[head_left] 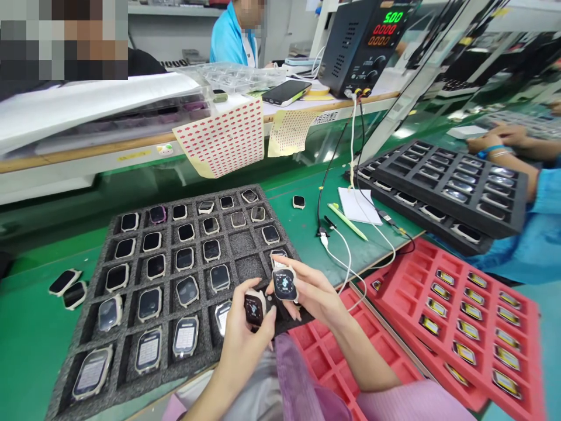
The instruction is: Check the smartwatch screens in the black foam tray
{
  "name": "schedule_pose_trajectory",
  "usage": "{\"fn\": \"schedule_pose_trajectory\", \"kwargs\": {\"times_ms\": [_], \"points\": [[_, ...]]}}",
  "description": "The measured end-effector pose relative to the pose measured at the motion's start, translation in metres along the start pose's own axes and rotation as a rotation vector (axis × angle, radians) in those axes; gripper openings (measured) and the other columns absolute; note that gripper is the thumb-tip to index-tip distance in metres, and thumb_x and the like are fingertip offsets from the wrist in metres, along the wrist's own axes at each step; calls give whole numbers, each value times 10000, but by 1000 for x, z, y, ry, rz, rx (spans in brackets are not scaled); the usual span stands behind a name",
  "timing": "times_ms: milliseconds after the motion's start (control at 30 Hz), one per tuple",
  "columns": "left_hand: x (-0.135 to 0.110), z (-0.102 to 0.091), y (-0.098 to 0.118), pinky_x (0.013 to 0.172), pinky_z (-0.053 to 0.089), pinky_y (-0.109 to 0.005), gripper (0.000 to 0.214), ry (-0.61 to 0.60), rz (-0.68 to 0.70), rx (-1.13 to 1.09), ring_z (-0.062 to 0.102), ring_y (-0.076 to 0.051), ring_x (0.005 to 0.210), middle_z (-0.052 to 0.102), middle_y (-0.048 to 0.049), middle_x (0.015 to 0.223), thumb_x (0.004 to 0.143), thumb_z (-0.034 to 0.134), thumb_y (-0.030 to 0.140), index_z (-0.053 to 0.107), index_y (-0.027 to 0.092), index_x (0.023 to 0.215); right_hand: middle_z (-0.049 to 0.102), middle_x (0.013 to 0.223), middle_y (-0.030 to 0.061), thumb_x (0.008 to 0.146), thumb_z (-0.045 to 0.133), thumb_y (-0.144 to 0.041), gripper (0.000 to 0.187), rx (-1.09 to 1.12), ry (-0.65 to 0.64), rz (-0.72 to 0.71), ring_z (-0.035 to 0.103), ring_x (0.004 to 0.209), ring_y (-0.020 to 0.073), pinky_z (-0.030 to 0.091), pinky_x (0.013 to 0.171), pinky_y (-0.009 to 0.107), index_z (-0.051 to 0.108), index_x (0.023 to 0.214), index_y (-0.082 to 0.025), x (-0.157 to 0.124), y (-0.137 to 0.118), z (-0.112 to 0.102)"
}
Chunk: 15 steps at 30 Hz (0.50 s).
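My left hand (248,333) is closed around a smartwatch body (255,308) with a pale frame and a lit dark screen. In my right hand (313,289) is another smartwatch body (284,283), its screen lit with a round dial and tilted toward me. Both watches are held close together above the near right corner of a dark grey foam tray (245,238). Many strapless watch bodies lie in that tray's compartments; several near ones show white screens. My fingers partly hide the tray's right edge.
Two loose watches (74,294) lie left of the tray, and one (298,202) behind it. Red foam trays (403,275) and stacked black trays (508,225) stand at right. Cables (348,257), a green pen (348,222) and white paper (359,206) lie between. A power supply (346,52) sits on the shelf. Co-workers sit nearby.
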<state>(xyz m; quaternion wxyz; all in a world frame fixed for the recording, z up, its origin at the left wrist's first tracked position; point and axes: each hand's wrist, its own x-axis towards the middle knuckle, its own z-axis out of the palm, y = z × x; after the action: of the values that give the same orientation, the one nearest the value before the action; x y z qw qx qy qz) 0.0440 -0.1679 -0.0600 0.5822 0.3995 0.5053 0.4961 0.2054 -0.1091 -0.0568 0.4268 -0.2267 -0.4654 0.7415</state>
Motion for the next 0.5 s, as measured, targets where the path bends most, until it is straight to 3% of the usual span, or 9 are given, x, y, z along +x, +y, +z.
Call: {"fn": "schedule_pose_trajectory", "kwargs": {"times_ms": [100,267,400,500], "points": [[1,0,1,514,513,-238,521,-45,14,-127,540,-113,584,540,-10,893,793,638,284,394,239,1251,663,1000,148,905,557,-303,424,-2,32,30,591,548,118,447,460,206,490,1302,-173,-2,-4,1],[5,-8,-2,668,556,-322,493,-183,-19,-320,604,-227,902,537,-96,1138,842,544,294,405,223,1309,625,1064,116,894,557,-272,377,-48,111,17,613,588,121,469,461,200,517,1259,-187,-8,-8,-1],[8,-12,-8,665,549,-317,422,-196,-52,-394,625,-241,913,583,-104,1114,821,536,268,486,206,1236,621,1107,112,891,562,-194,512,-135,119,-6,648,635,140,503,469,208,396,1374,-224,-15,-9,-3],[8,-12,-10,695,549,-334,357,-195,-42,-408,625,-244,925,605,-106,1098,807,550,254,521,200,1159,619,1140,126,897,546,-170,514,-176,127,-15,671,667,159,521,472,214,392,1385,-217,-18,-8,-2]]}}
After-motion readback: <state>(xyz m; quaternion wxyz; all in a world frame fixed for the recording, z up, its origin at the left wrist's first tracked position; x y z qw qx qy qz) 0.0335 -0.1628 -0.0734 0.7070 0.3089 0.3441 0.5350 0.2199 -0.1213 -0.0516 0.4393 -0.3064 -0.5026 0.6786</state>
